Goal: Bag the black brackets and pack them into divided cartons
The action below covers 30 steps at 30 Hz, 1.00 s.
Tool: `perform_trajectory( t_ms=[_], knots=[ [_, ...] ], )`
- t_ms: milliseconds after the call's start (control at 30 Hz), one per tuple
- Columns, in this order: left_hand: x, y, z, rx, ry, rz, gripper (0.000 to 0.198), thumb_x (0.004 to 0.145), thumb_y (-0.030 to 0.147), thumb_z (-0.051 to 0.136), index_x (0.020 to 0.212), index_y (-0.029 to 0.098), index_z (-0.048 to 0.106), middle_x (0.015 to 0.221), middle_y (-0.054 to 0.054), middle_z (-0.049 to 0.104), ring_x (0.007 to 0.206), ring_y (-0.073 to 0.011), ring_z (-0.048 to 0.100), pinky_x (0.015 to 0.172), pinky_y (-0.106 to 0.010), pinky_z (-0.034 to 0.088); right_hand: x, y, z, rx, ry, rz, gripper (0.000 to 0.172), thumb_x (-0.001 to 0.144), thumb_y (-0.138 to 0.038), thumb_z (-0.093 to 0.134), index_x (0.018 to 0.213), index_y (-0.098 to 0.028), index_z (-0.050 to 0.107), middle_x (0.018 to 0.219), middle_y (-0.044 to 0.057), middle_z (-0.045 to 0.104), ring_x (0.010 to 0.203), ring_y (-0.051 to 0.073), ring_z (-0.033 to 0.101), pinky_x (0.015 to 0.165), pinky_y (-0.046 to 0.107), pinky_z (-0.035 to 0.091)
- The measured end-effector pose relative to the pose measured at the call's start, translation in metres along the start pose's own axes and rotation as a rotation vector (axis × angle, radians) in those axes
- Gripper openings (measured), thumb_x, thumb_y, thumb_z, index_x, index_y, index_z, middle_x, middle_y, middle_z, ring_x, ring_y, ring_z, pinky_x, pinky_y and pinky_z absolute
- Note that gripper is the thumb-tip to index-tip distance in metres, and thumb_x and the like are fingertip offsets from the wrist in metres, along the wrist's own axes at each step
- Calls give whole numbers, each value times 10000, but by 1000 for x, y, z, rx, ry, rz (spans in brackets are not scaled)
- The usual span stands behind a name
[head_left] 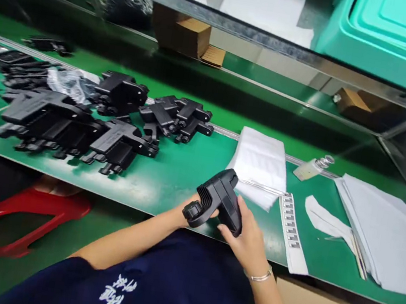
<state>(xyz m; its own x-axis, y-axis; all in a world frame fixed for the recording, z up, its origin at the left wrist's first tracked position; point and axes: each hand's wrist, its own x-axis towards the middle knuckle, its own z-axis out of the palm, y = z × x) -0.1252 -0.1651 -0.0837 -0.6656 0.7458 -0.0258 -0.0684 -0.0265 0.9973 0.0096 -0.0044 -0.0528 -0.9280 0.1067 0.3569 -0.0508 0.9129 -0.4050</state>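
A black plastic clamp-like bracket (221,198) with a ribbed side and a small knob is held up in front of my body, over the bench's near edge. My right hand (250,232) is closed on its right side, thumb at the lower end. Behind the bracket, my left hand (199,203) supports it from the left; most of its fingers are hidden. Just beyond lies a stack of white sheets (260,163). A strip of labels (290,226) with dark printed marks hangs toward the bench edge, right of my right hand.
Several similar black brackets (117,139) are piled along the left of the green bench (172,178). A small bottle (313,168) and white paper stack (385,235) stand to the right. Overhead, a shelf carries a teal bin (393,53). A red stool (26,212) is at lower left.
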Motion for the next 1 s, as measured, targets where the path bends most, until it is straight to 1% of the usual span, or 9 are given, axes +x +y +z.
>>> perform_trajectory(
  t_ms=[133,267,333,400,533,633,767,833,1000],
  knots=[
    [8,12,-20,-301,-231,-215,847,668,625,703,1361,179,508,1157,-133,670,1030,-313,637,842,-413,518,-7,11,-12,-135,-50,-90,661,914,-354,556,1508,-253,285,1108,115,651,884,248,648,698,361,578],
    [16,6,-13,-127,-136,-235,752,676,672,683,1206,148,583,1124,-112,662,1011,-288,610,849,-363,488,-17,18,-25,-91,-127,-141,506,912,-436,550,1389,-277,490,1169,115,634,954,253,609,788,397,555],
    [16,0,-4,-22,-38,-191,725,709,711,623,1156,143,579,1104,-103,650,1013,-279,590,866,-356,470,-19,23,-23,103,-27,76,535,906,-588,470,1303,-242,563,1093,117,648,959,254,613,799,411,545],
    [14,-3,-1,95,3,-114,752,712,767,561,1134,144,566,1057,-94,639,992,-271,579,854,-349,464,-20,31,-16,371,9,426,577,925,-640,347,1159,-195,631,831,80,659,737,207,625,653,352,533],
    [7,0,-4,393,-37,21,829,641,826,567,1133,158,553,988,-68,622,909,-254,580,814,-345,461,-22,41,2,902,-76,849,527,905,-641,372,872,-173,612,439,-71,381,364,96,325,374,219,272],
    [8,0,0,373,-6,23,858,626,834,580,1147,153,557,1008,-77,626,936,-269,580,843,-355,452,-23,41,1,816,69,741,407,914,-562,444,845,-191,596,491,-63,399,416,102,376,400,219,301],
    [15,-8,11,-40,-15,-194,803,740,795,513,1171,120,557,1028,-121,649,976,-283,594,851,-359,457,-24,45,-18,322,149,131,261,942,-419,484,988,-214,638,745,43,617,661,176,562,601,316,479],
    [17,-10,13,-148,-59,-221,795,743,770,548,1195,115,544,1057,-134,652,997,-285,601,860,-361,462,-26,50,-23,230,148,-34,232,952,-352,477,1083,-226,622,853,71,642,758,202,590,664,349,507],
    [11,0,3,175,-155,124,793,682,555,775,1315,210,446,1239,-119,607,1133,-290,579,969,-401,445,-39,59,-13,380,159,224,355,951,-265,478,1305,-256,498,1093,86,616,976,212,615,785,364,540]
  ],
)
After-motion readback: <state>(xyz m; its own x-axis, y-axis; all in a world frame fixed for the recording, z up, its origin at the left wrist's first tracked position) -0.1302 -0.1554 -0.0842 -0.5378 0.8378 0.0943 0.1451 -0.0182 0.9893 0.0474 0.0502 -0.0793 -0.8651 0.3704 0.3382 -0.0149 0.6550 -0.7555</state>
